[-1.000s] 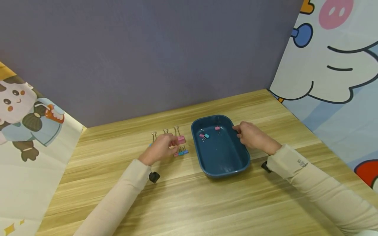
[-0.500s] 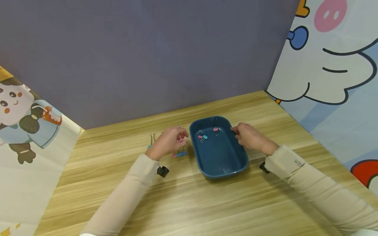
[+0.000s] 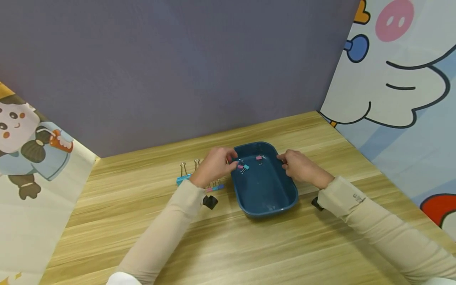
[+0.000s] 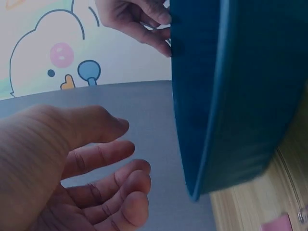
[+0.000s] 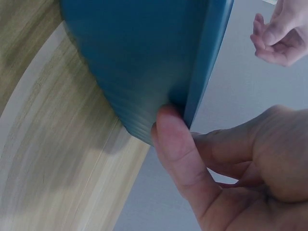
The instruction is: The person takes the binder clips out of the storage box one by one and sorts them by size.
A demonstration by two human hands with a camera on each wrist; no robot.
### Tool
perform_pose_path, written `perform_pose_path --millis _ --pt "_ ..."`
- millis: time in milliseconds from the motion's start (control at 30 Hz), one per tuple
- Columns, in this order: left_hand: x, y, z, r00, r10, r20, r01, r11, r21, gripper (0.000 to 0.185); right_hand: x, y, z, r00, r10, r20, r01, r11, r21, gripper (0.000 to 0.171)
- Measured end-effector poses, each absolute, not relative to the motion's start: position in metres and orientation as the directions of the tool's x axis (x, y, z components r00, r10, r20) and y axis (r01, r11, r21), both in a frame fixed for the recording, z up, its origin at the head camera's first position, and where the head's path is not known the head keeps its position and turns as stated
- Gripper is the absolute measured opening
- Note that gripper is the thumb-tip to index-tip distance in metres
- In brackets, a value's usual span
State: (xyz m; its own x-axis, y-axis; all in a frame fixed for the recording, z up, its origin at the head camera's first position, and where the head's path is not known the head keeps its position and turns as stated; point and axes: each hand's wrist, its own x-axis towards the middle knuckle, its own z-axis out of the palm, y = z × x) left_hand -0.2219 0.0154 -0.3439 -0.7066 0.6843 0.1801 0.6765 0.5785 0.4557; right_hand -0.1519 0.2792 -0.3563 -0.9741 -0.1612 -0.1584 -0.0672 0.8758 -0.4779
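Note:
A dark blue plastic tray (image 3: 265,192) stands on the table, with several small pink and teal binder clips (image 3: 246,168) in its far half. My right hand (image 3: 299,167) pinches the tray's right rim between thumb and fingers; the right wrist view shows the thumb (image 5: 175,139) against the outer wall. Over the left rim hovers my left hand (image 3: 216,164). Its fingers (image 4: 103,190) are loosely bent with nothing between them in the left wrist view. Behind that hand lie a large blue binder clip (image 3: 183,179) and a row of small clips (image 3: 215,188), partly hidden.
A pink binder clip (image 4: 277,224) shows on the wooden table (image 3: 228,245) below the tray in the left wrist view. A grey panel (image 3: 199,79) rises behind the table's far edge. Printed cartoon sheets (image 3: 399,95) stand at both sides.
My left hand has moved right, from beside the large pink clip to over the tray's left rim. The right hand keeps its hold on the rim. The whole view has shifted slightly.

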Motion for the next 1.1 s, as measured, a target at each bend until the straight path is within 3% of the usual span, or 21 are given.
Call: perform_pose_path --millis 233,1100 --pt "-0.221 0.036 -0.341 -0.764 0.638 0.099 0.59 0.627 0.508 0.019 -0.152 0.279 -0.357 -0.976 -0.158 -0.148 -0.07 0.878 -0.474 0.014" --pt "-0.231 0.084 -0.358 -0.838 0.546 0.001 0.481 0.736 0.477 0.017 -0.152 0.278 -0.356 -0.976 -0.17 -0.135 -0.089 0.879 -0.468 0.021"
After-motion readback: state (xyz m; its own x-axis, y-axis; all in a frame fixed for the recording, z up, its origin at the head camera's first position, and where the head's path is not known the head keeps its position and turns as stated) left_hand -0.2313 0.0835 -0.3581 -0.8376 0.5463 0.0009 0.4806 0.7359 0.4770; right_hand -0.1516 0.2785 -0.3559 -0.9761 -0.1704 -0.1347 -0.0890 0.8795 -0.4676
